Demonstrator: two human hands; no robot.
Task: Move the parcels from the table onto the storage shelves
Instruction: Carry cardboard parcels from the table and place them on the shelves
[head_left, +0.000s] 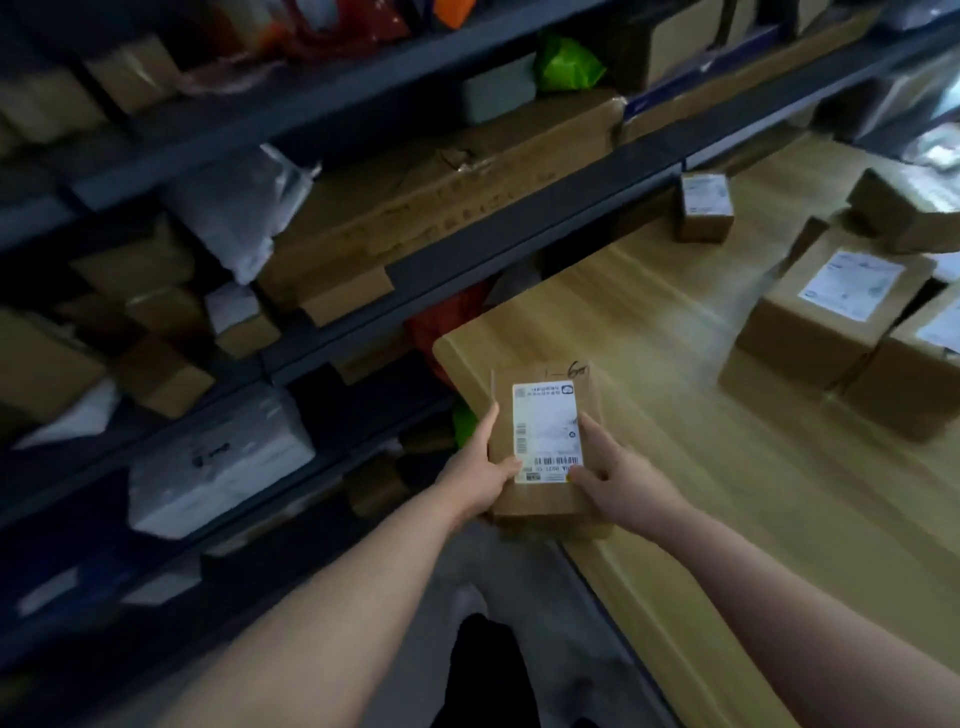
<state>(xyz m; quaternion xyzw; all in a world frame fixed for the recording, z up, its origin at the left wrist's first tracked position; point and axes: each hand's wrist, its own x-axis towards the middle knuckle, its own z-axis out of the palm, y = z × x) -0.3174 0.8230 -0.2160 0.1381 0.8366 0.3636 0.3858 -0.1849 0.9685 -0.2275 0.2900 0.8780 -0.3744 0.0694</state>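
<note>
Parcel (536, 501) with barcoded white label (545, 431)

We are looking at dark storage shelves (519, 228) running along beyond our left hand (480, 475), and they are carrying brown cartons (441, 208) and white parcels (218, 462). A wooden table (701, 467) is stretching out under and past our right hand (621, 483). Labelled boxes (831, 322) are sitting on it well beyond that hand, and a small box (704, 208) is lying farther off, near the shelves.
</note>
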